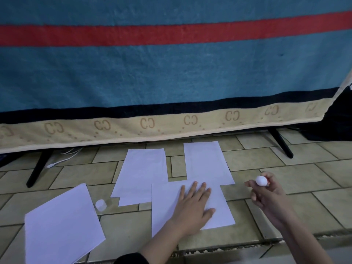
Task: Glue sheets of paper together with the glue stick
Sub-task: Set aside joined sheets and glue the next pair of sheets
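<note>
Several white paper sheets lie on the tiled floor. My left hand (194, 204) presses flat, fingers spread, on the nearest middle sheet (163, 202). My right hand (266, 195) is raised to the right of that sheet and grips the glue stick (261, 181), whose white end points toward me. The glue stick's white cap (100, 204) stands on the floor to the left. A pair of overlapping sheets (141, 172) lies behind the cap, another sheet (205, 162) lies at the back right, and a larger sheet (62, 227) lies at the near left.
A blue blanket (171, 73) with a red stripe and beige border hangs over a stand right behind the sheets. Its black legs (38, 168) (282, 143) rest on the tiles. A white cable (62, 159) lies under it. A step edge (228, 246) runs along the near side.
</note>
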